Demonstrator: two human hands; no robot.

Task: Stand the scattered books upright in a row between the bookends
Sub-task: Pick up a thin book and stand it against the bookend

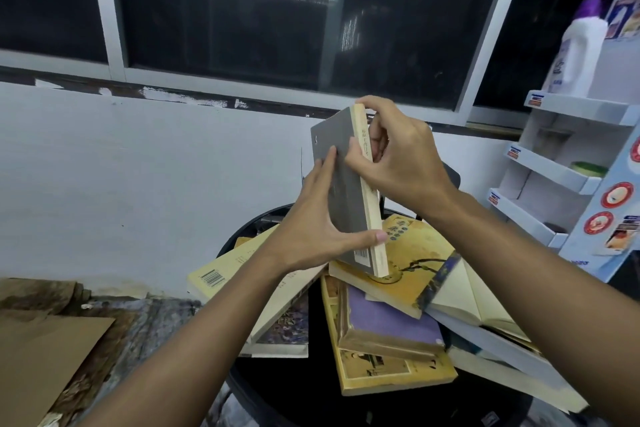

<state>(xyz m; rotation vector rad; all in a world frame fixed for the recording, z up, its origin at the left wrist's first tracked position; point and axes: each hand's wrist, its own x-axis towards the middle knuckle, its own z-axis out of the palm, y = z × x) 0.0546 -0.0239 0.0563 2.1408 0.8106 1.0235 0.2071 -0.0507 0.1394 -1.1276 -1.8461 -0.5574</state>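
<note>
A grey-covered book with a cream spine stands nearly upright above the pile, its lower corner on a yellow book. My left hand holds its lower part, fingers flat on the grey cover and thumb across the bottom of the spine. My right hand grips its upper part from the right, thumb on the cover and fingers over the top edge. Several more books lie scattered flat on a round black table, among them a purple one and a cream one with a barcode. A dark bookend shows behind my right wrist.
A white wall and dark window rise behind the table. A white cardboard shelf unit stands at the right, with a white bottle with a purple cap on top. Brown cardboard lies on the floor at the lower left.
</note>
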